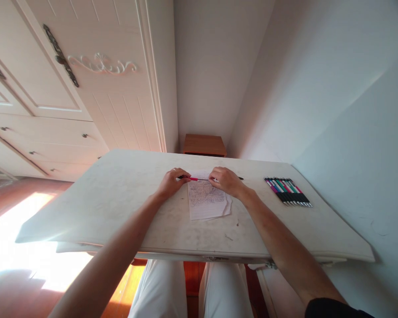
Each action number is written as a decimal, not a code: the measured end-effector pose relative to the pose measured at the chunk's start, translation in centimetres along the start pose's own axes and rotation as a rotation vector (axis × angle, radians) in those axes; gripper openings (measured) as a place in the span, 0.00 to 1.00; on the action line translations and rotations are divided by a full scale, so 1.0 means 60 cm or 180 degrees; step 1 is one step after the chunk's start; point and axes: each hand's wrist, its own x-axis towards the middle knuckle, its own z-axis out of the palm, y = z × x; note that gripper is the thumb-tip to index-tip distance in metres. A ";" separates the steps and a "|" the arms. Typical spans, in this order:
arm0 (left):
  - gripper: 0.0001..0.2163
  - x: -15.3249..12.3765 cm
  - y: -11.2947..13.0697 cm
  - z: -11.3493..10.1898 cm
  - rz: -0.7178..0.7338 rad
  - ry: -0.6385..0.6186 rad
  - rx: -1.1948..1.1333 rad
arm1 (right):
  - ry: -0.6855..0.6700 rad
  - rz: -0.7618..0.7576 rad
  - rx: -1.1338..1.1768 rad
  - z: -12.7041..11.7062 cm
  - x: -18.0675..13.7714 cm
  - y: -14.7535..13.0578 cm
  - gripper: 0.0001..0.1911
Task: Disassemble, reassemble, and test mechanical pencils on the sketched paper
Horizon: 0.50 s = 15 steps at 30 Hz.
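Observation:
My left hand (pixel 170 182) is closed in a pinch on the red end of a thin pen (pixel 194 179) lying across the top of a scribbled sheet of paper (pixel 207 201). My right hand (pixel 226 181) has its fingers curled round the pen's other end, and a dark tip pokes out past it to the right. Both hands rest on the white table (pixel 119 198), above the paper's top edge.
A row of several pens (pixel 288 191) with coloured barrels lies on the table at the right, near the pale wall. A brown wooden stand (pixel 204 145) is behind the table. A cream wardrobe with drawers (pixel 69 88) stands to the left. My knees show below the table's front edge.

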 end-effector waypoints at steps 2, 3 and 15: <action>0.09 -0.001 0.001 0.001 0.0025 -0.0002 0.0000 | 0.0008 0.0003 -0.0059 0.002 0.000 0.000 0.06; 0.09 -0.001 0.001 0.001 0.0045 -0.0014 -0.0002 | 0.0008 0.0001 -0.0083 0.002 0.000 0.000 0.06; 0.08 -0.006 0.003 0.003 0.0052 0.0078 -0.0015 | -0.0043 -0.0061 0.0172 -0.008 -0.003 -0.005 0.04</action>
